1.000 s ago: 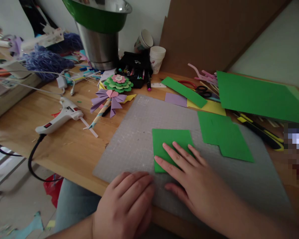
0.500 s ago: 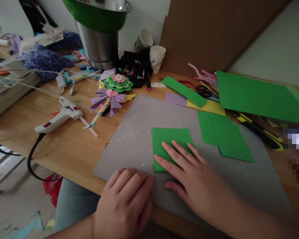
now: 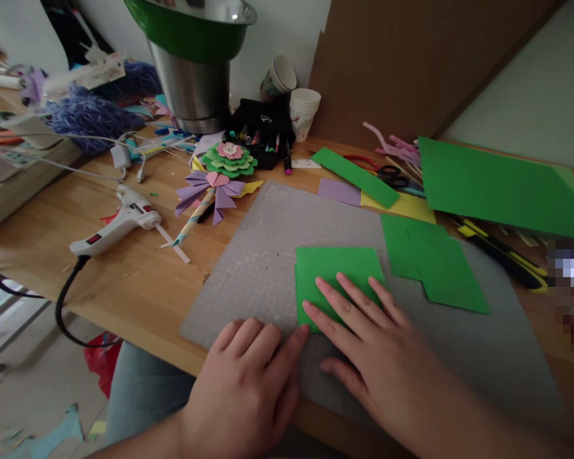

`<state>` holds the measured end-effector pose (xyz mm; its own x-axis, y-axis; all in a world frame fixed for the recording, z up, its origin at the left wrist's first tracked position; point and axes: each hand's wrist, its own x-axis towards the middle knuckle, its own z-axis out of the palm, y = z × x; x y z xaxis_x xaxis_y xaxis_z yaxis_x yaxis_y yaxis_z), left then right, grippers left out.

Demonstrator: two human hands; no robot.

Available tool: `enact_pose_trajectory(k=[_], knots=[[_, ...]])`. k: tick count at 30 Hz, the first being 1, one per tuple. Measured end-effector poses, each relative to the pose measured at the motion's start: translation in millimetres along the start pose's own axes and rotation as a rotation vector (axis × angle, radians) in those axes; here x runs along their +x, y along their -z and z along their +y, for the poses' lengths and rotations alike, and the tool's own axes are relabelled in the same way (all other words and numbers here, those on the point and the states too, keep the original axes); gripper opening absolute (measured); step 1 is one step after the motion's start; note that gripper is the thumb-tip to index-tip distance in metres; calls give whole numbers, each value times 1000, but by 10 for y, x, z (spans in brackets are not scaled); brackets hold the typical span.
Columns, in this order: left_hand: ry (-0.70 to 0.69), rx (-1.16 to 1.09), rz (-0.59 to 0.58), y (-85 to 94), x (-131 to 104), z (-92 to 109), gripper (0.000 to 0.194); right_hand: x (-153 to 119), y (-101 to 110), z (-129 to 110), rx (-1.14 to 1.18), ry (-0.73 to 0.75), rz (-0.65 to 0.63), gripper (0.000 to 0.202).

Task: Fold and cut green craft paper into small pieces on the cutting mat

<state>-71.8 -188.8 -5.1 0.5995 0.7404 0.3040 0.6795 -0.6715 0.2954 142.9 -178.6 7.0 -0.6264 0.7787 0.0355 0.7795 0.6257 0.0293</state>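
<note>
A green paper square [image 3: 335, 264], seemingly of more than one layer, lies on the grey cutting mat [image 3: 249, 280]. My right hand [image 3: 363, 331] rests flat on it with fingers spread. Close to the paper's lower left corner is my left hand [image 3: 256, 376], its index fingertip touching that corner while the other fingers are curled in. Nothing shows in the left hand; its palm side is hidden. More green paper pieces [image 3: 435, 264] lie on the mat to the right.
A white glue gun [image 3: 119, 223] and a paper flower [image 3: 229, 159] lie at the left. Behind the mat are a green strip [image 3: 356, 176], scissors [image 3: 392, 176] and paper cups [image 3: 305, 111]. A yellow-black cutter [image 3: 504, 255] sits at the right.
The top layer of the green paper has shifted slightly right under my right hand, showing an edge beneath it. My left index finger has stretched out to the paper's corner.
</note>
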Motion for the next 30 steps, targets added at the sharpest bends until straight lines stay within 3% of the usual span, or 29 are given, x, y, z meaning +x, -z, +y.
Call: enact_pose_trajectory(k=[9, 15, 19, 22, 24, 27, 29, 30], knots=[[-17, -31, -25, 0, 8, -10, 43, 79, -53, 68, 20, 24, 15, 45], [80, -212, -28, 54, 43, -24, 46, 84, -36, 208, 97, 113, 51, 52], [255, -311, 92, 248, 263, -68, 50, 81, 139, 297, 357, -12, 147, 54], [252, -358, 140, 507, 571, -101, 52, 52, 422, 330, 726, -221, 167, 48], [219, -487, 26, 662, 800, -104, 45, 4, 600, 352, 1058, -335, 60, 41], [314, -786, -337, 730, 1096, -92, 23, -79, 710, 425, 1529, -452, -140, 36], [401, -969, -498, 645, 1238, -90, 27, -113, 666, 509, 1697, -539, -110, 38], [448, -1032, -488, 573, 1291, -93, 28, -120, 618, 556, 1743, -592, -32, 41]])
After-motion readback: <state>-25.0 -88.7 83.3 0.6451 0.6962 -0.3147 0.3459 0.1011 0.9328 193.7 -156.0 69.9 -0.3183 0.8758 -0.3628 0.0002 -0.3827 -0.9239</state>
